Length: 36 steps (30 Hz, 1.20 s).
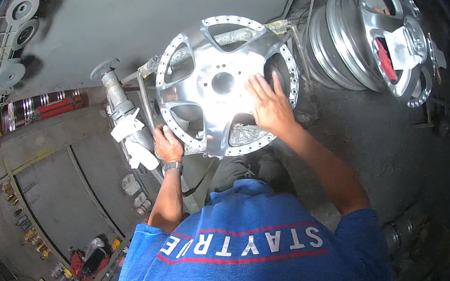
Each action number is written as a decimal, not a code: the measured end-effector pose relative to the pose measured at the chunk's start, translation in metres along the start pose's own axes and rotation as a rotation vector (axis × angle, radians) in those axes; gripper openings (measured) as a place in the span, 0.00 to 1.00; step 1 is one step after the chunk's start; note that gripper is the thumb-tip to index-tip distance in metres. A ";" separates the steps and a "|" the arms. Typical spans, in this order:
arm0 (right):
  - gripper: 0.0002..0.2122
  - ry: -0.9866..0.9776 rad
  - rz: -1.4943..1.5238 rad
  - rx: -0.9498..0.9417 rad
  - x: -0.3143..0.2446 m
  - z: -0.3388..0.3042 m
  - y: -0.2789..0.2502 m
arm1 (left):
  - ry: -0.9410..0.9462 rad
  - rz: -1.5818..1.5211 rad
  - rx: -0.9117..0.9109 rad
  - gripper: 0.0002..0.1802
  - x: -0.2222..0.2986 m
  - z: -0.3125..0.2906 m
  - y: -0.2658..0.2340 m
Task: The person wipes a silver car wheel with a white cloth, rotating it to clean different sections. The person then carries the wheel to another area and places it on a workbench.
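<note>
A silver multi-spoke wheel face [217, 134] is held tilted in front of me, its outer lip ringed with small holes and a round bore in its middle. At its lower left edge my left hand [168, 145] is closed on the lip; some of its fingers are hidden. My right hand [269, 105] lies on the right spokes, fingers stretched out and pressed flat to the metal. A pale patch lies just above those fingertips; glare keeps me from telling whether it is paper or bare metal. Behind the wheel face runs a crusted bar [232, 37].
At upper right stand wheel barrels [338, 42] and another silver wheel face [406, 84] with a white sheet and red cloth. A grey spindle machine [116, 90] with white paper stands left. Discs [22, 9] hang on a wire rack. Small items line the floor at lower left.
</note>
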State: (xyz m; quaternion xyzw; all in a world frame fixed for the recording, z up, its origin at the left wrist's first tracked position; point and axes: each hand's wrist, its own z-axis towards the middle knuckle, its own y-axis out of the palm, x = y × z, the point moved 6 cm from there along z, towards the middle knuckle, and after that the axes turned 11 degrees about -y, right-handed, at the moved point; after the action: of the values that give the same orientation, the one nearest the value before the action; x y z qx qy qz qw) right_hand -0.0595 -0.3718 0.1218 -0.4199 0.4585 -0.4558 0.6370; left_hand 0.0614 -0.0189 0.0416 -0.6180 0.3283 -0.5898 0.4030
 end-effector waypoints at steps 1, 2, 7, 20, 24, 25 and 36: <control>0.23 -0.007 0.014 -0.005 -0.013 -0.009 -0.005 | 0.000 -0.006 0.008 0.20 -0.002 0.000 0.000; 0.23 -0.011 0.026 -0.007 -0.021 -0.018 -0.009 | 0.002 -0.009 0.006 0.20 -0.001 0.001 0.001; 0.22 -0.113 0.035 0.056 -0.019 -0.010 0.008 | -0.013 -0.036 0.000 0.20 -0.004 0.001 -0.005; 0.23 0.007 0.091 0.045 -0.035 -0.015 0.018 | -0.141 -0.582 0.009 0.19 -0.026 -0.157 -0.089; 0.26 0.046 0.133 0.028 -0.095 -0.017 0.036 | -0.200 -0.580 -0.074 0.18 -0.050 -0.208 -0.088; 0.26 0.031 0.164 -0.002 -0.105 -0.004 0.037 | -0.198 -0.574 -0.091 0.18 -0.048 -0.214 -0.084; 0.24 0.223 0.093 0.206 -0.045 -0.051 0.014 | -0.124 -0.531 -0.225 0.16 -0.055 -0.213 -0.084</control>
State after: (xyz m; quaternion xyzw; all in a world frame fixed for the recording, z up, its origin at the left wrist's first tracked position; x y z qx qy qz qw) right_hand -0.1136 -0.3308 0.1062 -0.2773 0.4962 -0.5142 0.6423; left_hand -0.1609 0.0442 0.0858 -0.7581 0.1934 -0.5954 0.1830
